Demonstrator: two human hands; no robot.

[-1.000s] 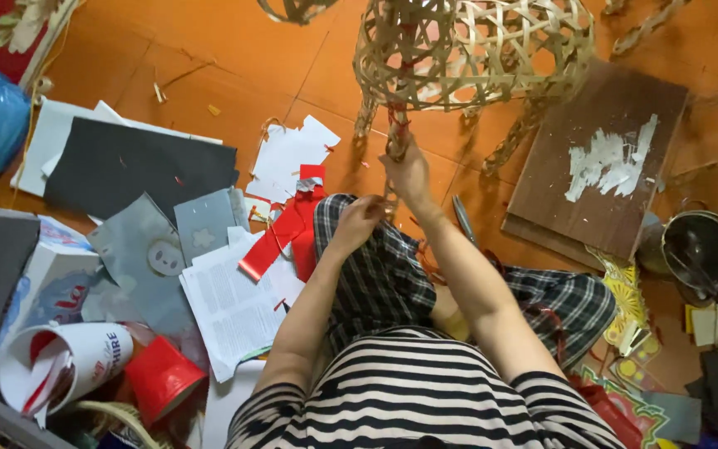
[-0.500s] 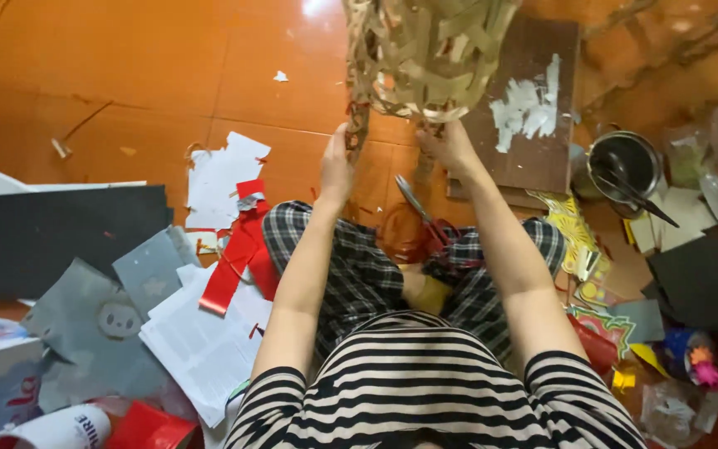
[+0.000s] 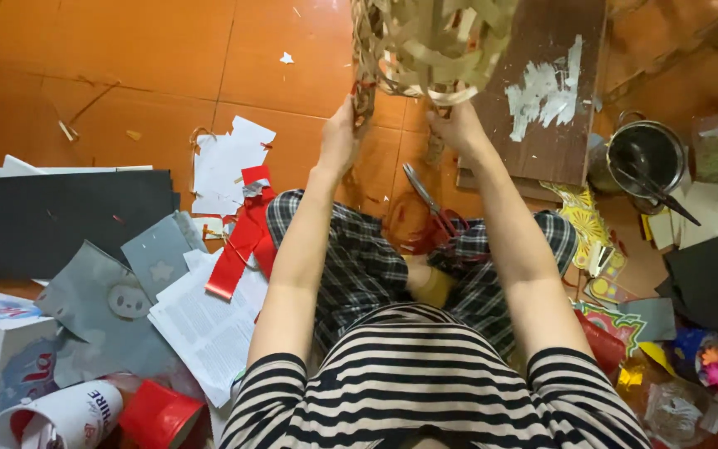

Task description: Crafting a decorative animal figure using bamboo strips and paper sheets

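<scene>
My 2 hands, left (image 3: pixel 341 137) and right (image 3: pixel 456 126), clamp the frame (image 3: pixel 425 41) rim; it looks light, springy, fragile.

The person wears a short-sleeved shirt (image 3: pixel 425 391) with black and cream stripes, and dark checked shorts (image 3: pixel 367 266). Both arms are bare.

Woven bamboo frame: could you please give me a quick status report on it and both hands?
Left hand and right hand grip woven bamboo frame, held up above lap. Scissors rest on knee below.
</scene>
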